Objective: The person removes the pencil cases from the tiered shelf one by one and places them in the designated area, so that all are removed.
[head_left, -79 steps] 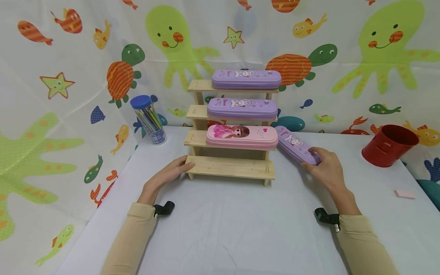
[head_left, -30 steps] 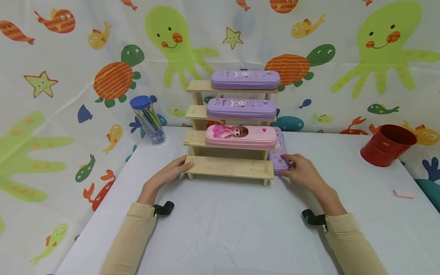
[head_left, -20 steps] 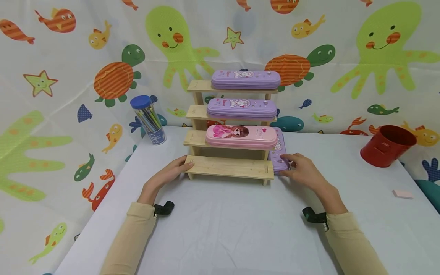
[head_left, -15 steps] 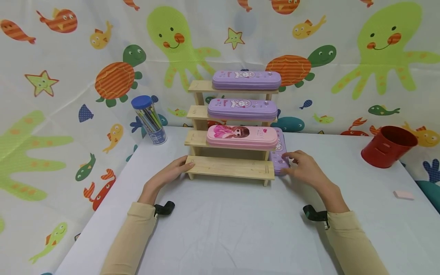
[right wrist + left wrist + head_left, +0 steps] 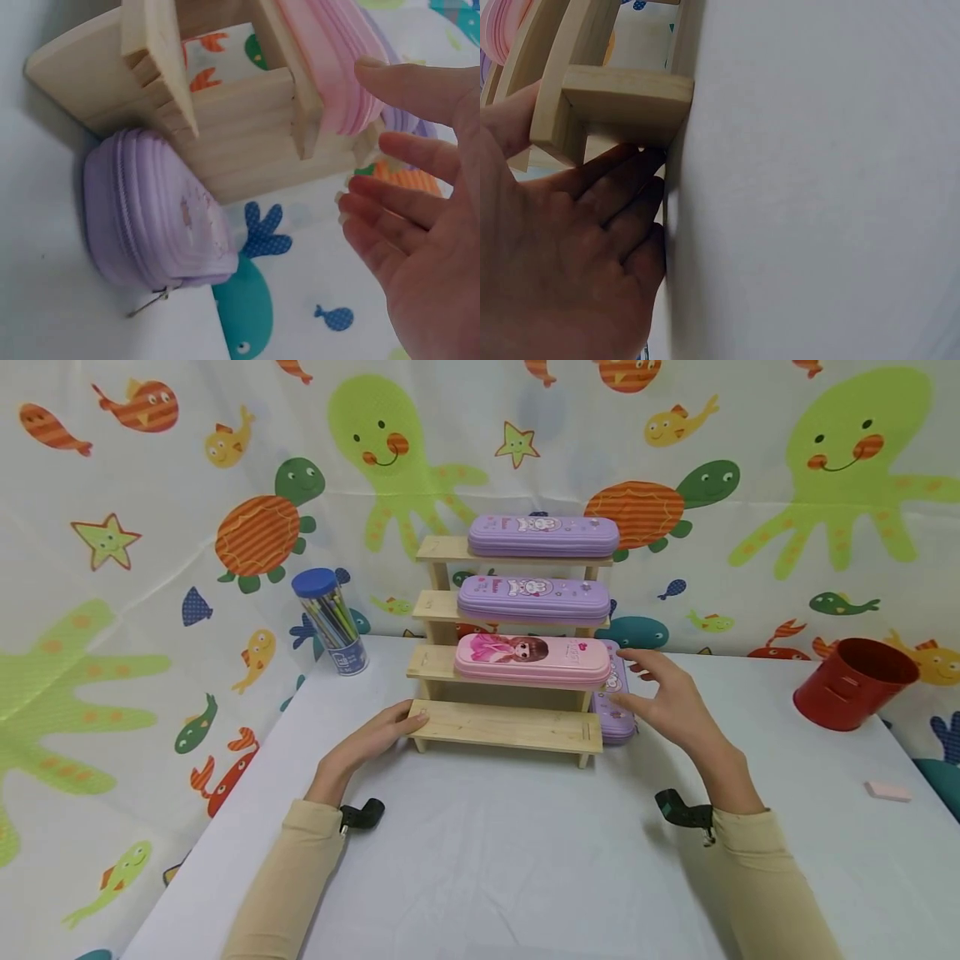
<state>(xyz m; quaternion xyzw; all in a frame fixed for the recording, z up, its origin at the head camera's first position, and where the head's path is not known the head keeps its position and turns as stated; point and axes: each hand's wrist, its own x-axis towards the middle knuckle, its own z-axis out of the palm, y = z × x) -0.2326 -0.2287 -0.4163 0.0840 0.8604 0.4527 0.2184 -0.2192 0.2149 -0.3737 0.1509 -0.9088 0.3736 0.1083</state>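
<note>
A stepped wooden display rack (image 5: 465,722) stands on the table. My left hand (image 5: 371,735) holds the left end of its lowest board, thumb on top, fingers below beside the leg (image 5: 630,86). A pink zippered pencil case (image 5: 555,660) lies on the second step, and purple pencil cases (image 5: 532,597) (image 5: 547,535) lie on the two steps above. Another purple pencil case (image 5: 615,718) lies on the table along the rack's right side. My right hand (image 5: 675,702) hovers above that one, fingers spread, near the pink case's right end; whether it touches the pink case, I cannot tell.
At the back left stands a clear jar of pens (image 5: 330,622) with a blue lid. A tilted red bucket (image 5: 851,685) and a pale pink block (image 5: 888,791) are at the right. Behind the white table (image 5: 480,860) hangs a sea-animal curtain (image 5: 450,427).
My right hand slid the purple pencil case left against the rack's side, then let it go and rose toward the pink pencil case. The left hand has stayed on the rack.
</note>
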